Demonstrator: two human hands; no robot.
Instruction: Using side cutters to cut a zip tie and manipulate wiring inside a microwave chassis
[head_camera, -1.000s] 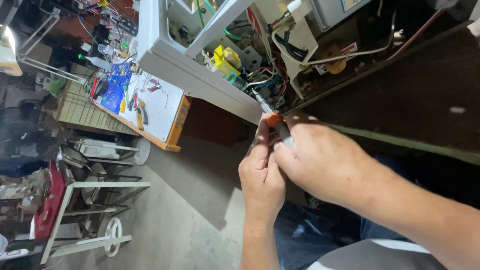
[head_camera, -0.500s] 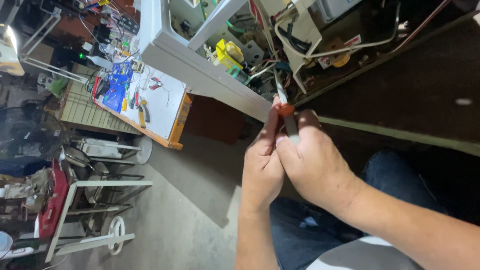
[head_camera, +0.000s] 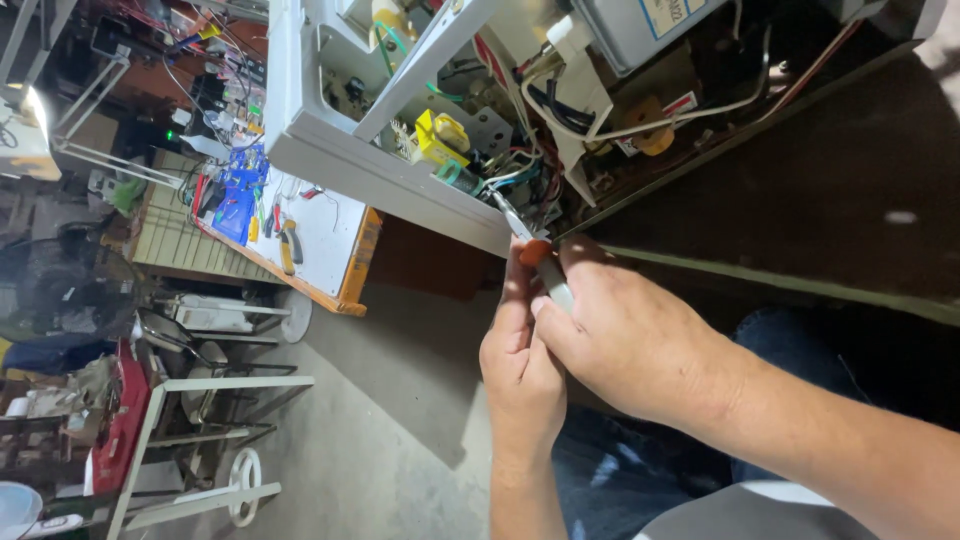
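Both my hands are wrapped around one slim tool (head_camera: 536, 251) with an orange and grey handle and a thin metal tip. My left hand (head_camera: 520, 370) grips it from below and my right hand (head_camera: 630, 340) closes over it from the right. The tip points up into a bundle of coloured wires (head_camera: 505, 175) at the lower edge of an opened grey appliance chassis (head_camera: 380, 180). A yellow component (head_camera: 440, 135) and a white cable (head_camera: 640, 125) sit inside the chassis, just above the tip. Whether the tip touches a wire is hidden.
A white-topped workbench (head_camera: 320, 235) with small hand tools and a blue item stands to the left. White metal frames (head_camera: 190, 400) and a fan (head_camera: 60, 290) stand on the concrete floor (head_camera: 380, 440) at lower left. My jeans-clad knee (head_camera: 800, 330) is at right.
My hands and the tool have shifted slightly down and left from half a second ago, and the view has drawn in on the chassis. Both hands keep their grip.
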